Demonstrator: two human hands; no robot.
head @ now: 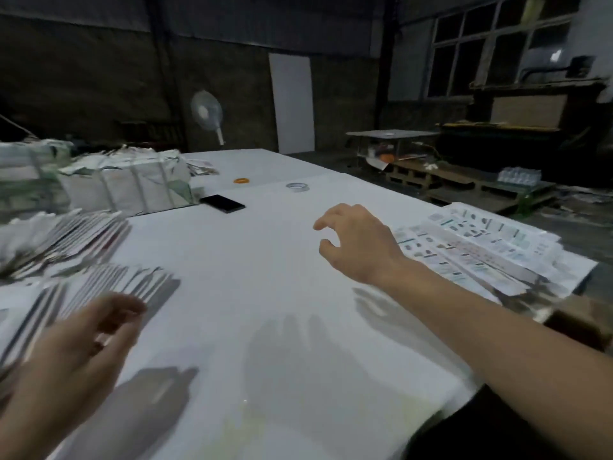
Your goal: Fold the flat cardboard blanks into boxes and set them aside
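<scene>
Flat printed cardboard blanks (481, 254) lie in a spread stack at the table's right edge. Rows of folded boxes (99, 287) stand fanned out on the left, a second row (66, 237) behind them. My right hand (358, 244) hovers over the white table (248, 260) just left of the blanks, fingers loosely curled, holding nothing. My left hand (83, 340) is low at the near left, beside the front row of boxes, fingers relaxed and empty. It is blurred.
Strapped bundles of white material (132, 184) sit at the far left. A black phone (223, 203), an orange ring (242, 180) and a tape roll (298, 186) lie further back on the table. A fan (207, 114) stands behind. Pallets (447, 180) lie on the floor to the right.
</scene>
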